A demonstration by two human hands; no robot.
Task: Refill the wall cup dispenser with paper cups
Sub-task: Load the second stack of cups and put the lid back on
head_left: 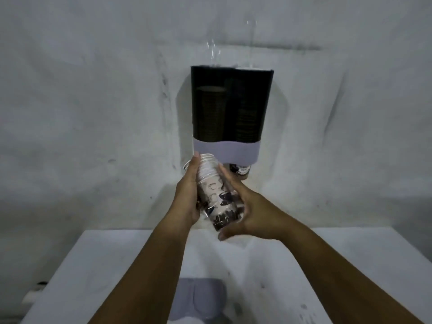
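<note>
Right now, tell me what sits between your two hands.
In the head view, a stack of paper cups sits between the left hand and right hand, held from both sides, rims up just below the wall dispenser.

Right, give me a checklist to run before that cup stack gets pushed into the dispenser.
1. Left hand grips the cup stack: ok, fingers wrap its left side.
2. Right hand supports the stack: ok, it cups the lower end.
3. Stack's rims face up toward the dispenser: ok.
4. Stack lined up under the left tube: ok, its top sits just below the pale lower band.
5. Room in the left tube: cannot tell, the dark cover shows cups inside already.
6. Right tube loaded: ok, a printed cup pokes out below.
</note>
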